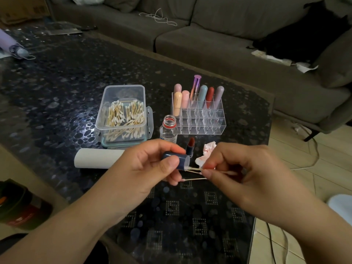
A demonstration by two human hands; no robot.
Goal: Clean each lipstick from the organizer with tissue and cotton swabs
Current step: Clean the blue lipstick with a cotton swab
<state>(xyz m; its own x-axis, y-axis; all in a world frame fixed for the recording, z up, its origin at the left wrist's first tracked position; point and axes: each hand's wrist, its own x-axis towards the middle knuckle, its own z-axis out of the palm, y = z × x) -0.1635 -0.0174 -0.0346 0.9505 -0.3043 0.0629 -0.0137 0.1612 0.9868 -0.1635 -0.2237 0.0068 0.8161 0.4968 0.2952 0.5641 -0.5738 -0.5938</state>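
Navy lipstick cap [174,159] sits gripped in the left hand [144,168] while the right hand [238,172] pinches a cotton swab [196,169] at its mouth, best twisted gently inside the rim.

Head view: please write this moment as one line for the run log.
left hand: grips dark blue cap | right hand: pinches cotton swab, tip at cap opening | open lipstick: upright on table
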